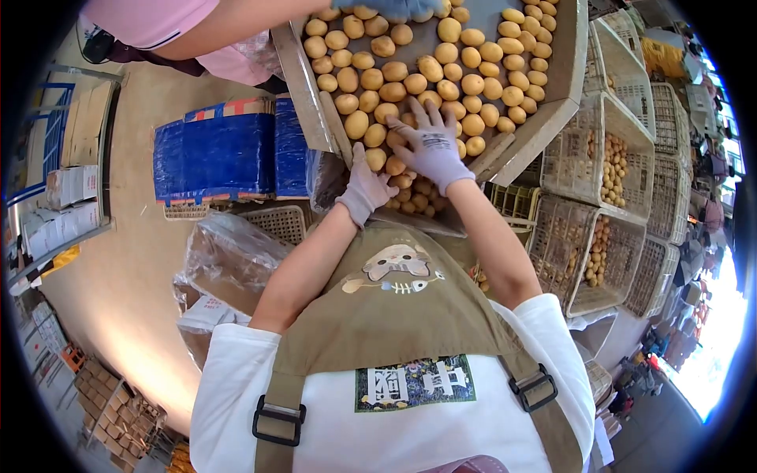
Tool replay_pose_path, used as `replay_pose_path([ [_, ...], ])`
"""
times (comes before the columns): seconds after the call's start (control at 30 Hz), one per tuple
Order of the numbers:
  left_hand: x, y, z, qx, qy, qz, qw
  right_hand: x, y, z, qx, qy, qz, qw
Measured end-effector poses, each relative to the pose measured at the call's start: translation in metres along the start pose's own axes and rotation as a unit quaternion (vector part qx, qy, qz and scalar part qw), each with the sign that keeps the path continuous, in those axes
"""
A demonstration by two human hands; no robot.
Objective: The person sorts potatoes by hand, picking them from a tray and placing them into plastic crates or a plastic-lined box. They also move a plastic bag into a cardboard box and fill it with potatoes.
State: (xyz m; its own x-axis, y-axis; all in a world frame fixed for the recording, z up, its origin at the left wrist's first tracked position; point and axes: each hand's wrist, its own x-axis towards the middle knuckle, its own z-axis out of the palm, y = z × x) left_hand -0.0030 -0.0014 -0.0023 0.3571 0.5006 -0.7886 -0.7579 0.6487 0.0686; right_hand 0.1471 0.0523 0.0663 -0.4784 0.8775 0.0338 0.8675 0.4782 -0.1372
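Observation:
Many yellow-brown, potato-like oval pieces of produce [430, 68] lie spread over a grey sorting tray [490, 16] with raised sides. My right hand [435, 151], in a pale glove, rests on pieces near the tray's narrow front end, its fingers spread. At the front left corner, my left hand [367, 188], gloved too, touches the edge beside a few pieces, thumb apart from the fingers. Just below both hands, more of the produce [418, 197] is heaped at the tray's mouth, partly hidden by my right wrist.
Across the tray, another person's blue-gloved hand [394, 6] reaches over the produce; their pink sleeve [150, 20] is at upper left. Plastic crates [564, 236] holding similar produce are stacked to the right. Blue-wrapped boxes [213, 154] and a clear plastic bag [236, 252] are to the left.

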Motion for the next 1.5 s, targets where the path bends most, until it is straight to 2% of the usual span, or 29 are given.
replay_pose_path([
  [0.07,-0.006,0.002,0.006,-0.030,-0.015,0.003,0.999,-0.019,0.028,0.016,0.006,-0.038,-0.009,0.999],
  [0.1,-0.006,0.004,0.003,-0.033,-0.058,-0.006,0.998,-0.030,0.027,0.005,-0.007,-0.079,0.013,0.997],
  [0.2,-0.016,0.005,0.014,-0.003,-0.015,-0.005,1.000,-0.051,0.029,0.004,0.008,-0.120,0.012,0.993],
  [0.3,-0.005,0.003,0.004,-0.009,-0.014,-0.011,1.000,-0.045,0.023,-0.005,-0.022,-0.114,0.008,0.993],
  [0.4,0.009,-0.003,-0.002,0.013,0.009,-0.012,1.000,-0.007,0.009,-0.010,0.128,-0.163,0.114,0.972],
  [0.43,0.014,-0.005,-0.006,0.028,0.016,-0.013,0.999,0.001,-0.004,-0.015,0.116,0.006,0.024,0.993],
  [0.47,0.017,-0.007,-0.008,0.044,0.023,-0.014,0.999,0.010,-0.014,-0.013,0.059,0.054,-0.030,0.996],
  [0.5,0.011,-0.006,0.002,0.050,0.098,-0.019,0.994,0.016,-0.015,-0.007,0.023,0.021,-0.049,0.998],
  [0.53,0.011,-0.008,-0.006,0.132,0.028,0.037,0.990,0.021,-0.015,-0.001,-0.011,-0.013,-0.069,0.997],
  [0.57,0.015,-0.012,-0.021,0.212,-0.043,0.092,0.972,0.022,-0.003,0.008,-0.012,-0.032,-0.033,0.999],
  [0.63,-0.009,-0.003,0.003,0.044,-0.017,0.031,0.998,0.012,0.015,0.001,-0.013,-0.077,0.040,0.996],
  [0.67,-0.014,0.001,0.008,0.037,-0.013,0.036,0.999,-0.001,0.022,0.008,0.000,-0.059,0.085,0.995],
  [0.73,-0.020,0.002,0.006,0.018,-0.005,0.044,0.999,-0.027,0.028,0.008,0.019,-0.082,0.088,0.993],
  [0.77,-0.022,0.008,0.002,-0.015,-0.057,-0.023,0.998,-0.035,0.024,0.006,-0.008,-0.051,0.066,0.996],
  [0.87,-0.017,0.005,0.013,-0.095,0.035,-0.007,0.995,-0.029,0.037,-0.006,0.056,-0.107,0.060,0.991],
  [0.9,-0.010,0.001,0.011,-0.051,0.040,0.006,0.998,-0.016,0.043,-0.006,0.149,-0.046,0.104,0.982],
  [0.93,-0.004,-0.001,0.008,-0.067,0.014,0.003,0.998,-0.003,0.053,-0.011,0.237,-0.044,0.192,0.951],
  [1.0,0.007,-0.004,0.003,-0.100,-0.036,-0.006,0.994,0.003,0.049,-0.001,0.072,0.071,0.187,0.977],
  [1.03,0.009,-0.005,0.000,-0.099,-0.075,-0.016,0.992,0.000,0.042,0.009,0.042,-0.070,0.182,0.980],
  [1.13,0.001,-0.002,0.004,-0.067,-0.094,-0.022,0.993,-0.030,0.020,-0.006,0.033,-0.169,0.118,0.978],
  [1.27,0.002,-0.001,0.001,-0.044,-0.146,-0.023,0.988,-0.049,0.021,0.007,0.075,-0.169,0.082,0.979],
  [1.3,0.003,-0.001,0.003,-0.057,-0.107,-0.028,0.992,-0.049,0.020,0.008,0.073,-0.167,0.083,0.980],
  [1.4,0.000,-0.002,0.004,-0.057,-0.128,-0.016,0.990,-0.048,0.019,0.010,0.065,-0.165,0.085,0.980],
  [1.5,-0.004,0.001,0.005,-0.092,-0.113,-0.041,0.988,-0.049,0.019,0.011,0.060,-0.173,0.085,0.979],
])
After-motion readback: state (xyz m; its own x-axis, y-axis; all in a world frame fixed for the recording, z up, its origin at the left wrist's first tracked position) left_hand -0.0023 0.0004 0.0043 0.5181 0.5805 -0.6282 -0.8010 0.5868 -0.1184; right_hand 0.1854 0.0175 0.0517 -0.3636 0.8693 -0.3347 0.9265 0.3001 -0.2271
